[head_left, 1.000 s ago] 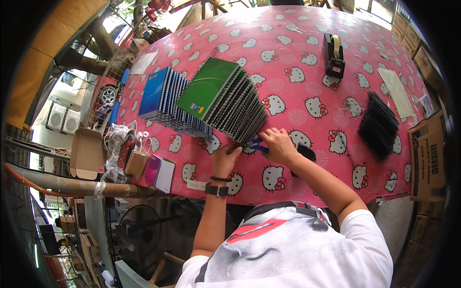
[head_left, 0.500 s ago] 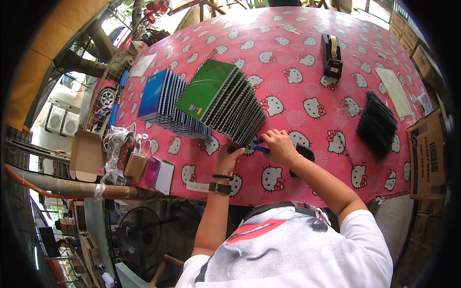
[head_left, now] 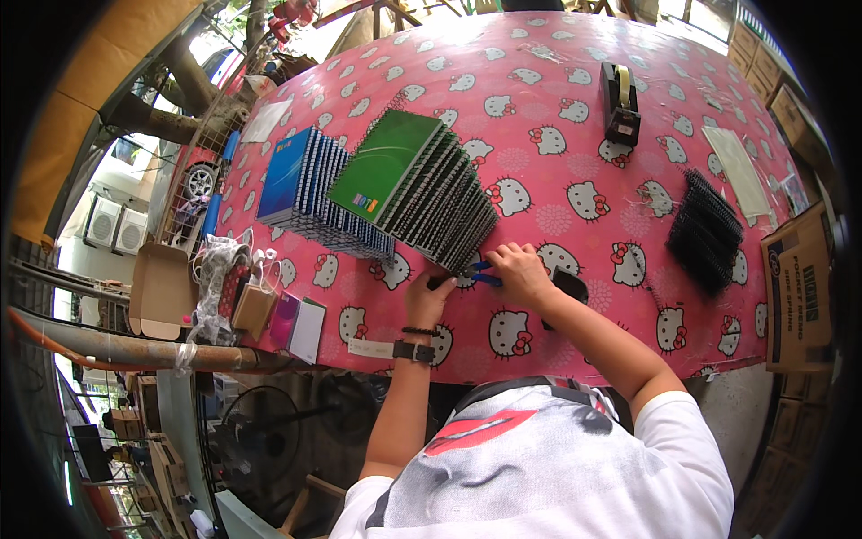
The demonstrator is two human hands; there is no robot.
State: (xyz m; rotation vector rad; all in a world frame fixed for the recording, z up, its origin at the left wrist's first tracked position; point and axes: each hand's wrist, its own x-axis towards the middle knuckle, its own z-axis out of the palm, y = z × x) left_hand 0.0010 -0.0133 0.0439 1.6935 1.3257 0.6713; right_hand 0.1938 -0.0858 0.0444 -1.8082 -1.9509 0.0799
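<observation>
A tall leaning stack of green spiral notebooks (head_left: 388, 171) stands in front of me, with black wire coils along its right side. At the stack's near lower corner my left hand (head_left: 427, 302) is closed on a notebook's edge, its fingers partly hidden. My right hand (head_left: 521, 277) is closed around blue-handled pliers (head_left: 486, 274), whose tip is by the coil end at that same corner. What the jaws grip is too small to tell. A second stack, of blue spiral notebooks (head_left: 289, 180), stands just left of the green one.
A pink patterned cloth (head_left: 539, 211) covers the table. Black wire coils (head_left: 705, 235) lie in a pile at right, near a cardboard box (head_left: 799, 287). A tape dispenser (head_left: 620, 108) stands farther back. A black object (head_left: 567, 289) sits beside my right forearm; a notepad (head_left: 305, 330) lies front left.
My left hand has shifted slightly at the stack's corner, its thumb drawn in toward the notebook. The pliers and my right hand have barely moved.
</observation>
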